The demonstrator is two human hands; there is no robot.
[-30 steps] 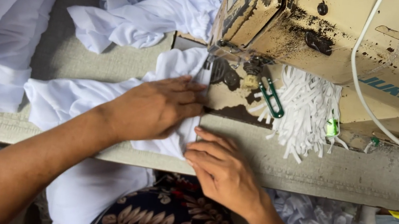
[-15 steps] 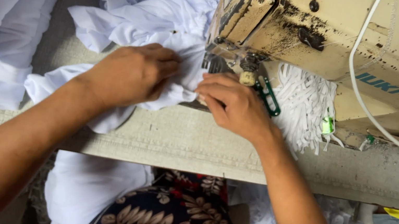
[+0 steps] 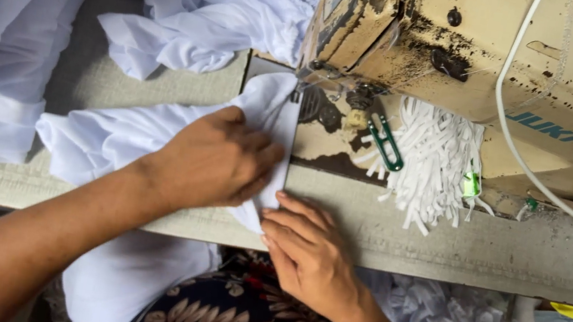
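Observation:
A white fabric piece (image 3: 115,139) lies across the grey sewing table (image 3: 441,241), its right edge running up to the needle area of a worn beige sewing machine (image 3: 467,67). My left hand (image 3: 214,162) lies flat on the fabric, pressing it down just left of the seam edge. My right hand (image 3: 303,251) rests at the table's near edge, fingertips touching the lower end of the fabric's edge. Neither hand grips anything; the fingers are stretched out.
Heaps of white cloth (image 3: 195,11) lie at the back and left. A bundle of white strips (image 3: 433,164) and a green thread snip (image 3: 384,141) sit beside the machine. A white cable (image 3: 527,174) crosses the machine. More cloth hangs below the table.
Half a second ago both hands were up by the needle. Now they have drawn back toward me, the right hand to the table's near edge, smoothing the fabric flat.

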